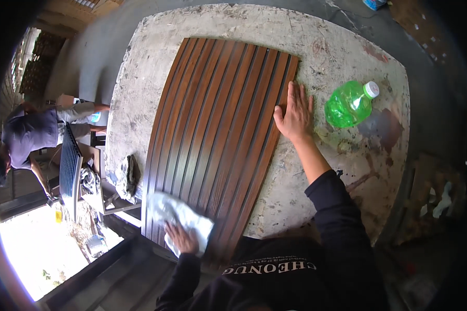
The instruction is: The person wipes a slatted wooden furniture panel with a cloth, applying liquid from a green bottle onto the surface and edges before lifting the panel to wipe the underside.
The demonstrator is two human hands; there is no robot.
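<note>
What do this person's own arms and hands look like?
Both the left hand and right hand are gloveless. The left sleeve is black, reaching about the wrist; the right sleeve, also black, leaves some forearm bare.

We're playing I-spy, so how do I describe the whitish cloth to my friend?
Find the big pale table, then the brown ribbed panel on it. At the panel's lower-left end, the whitish cloth lies under the left hand. Its whiteness stands out against the brown panel.
</note>
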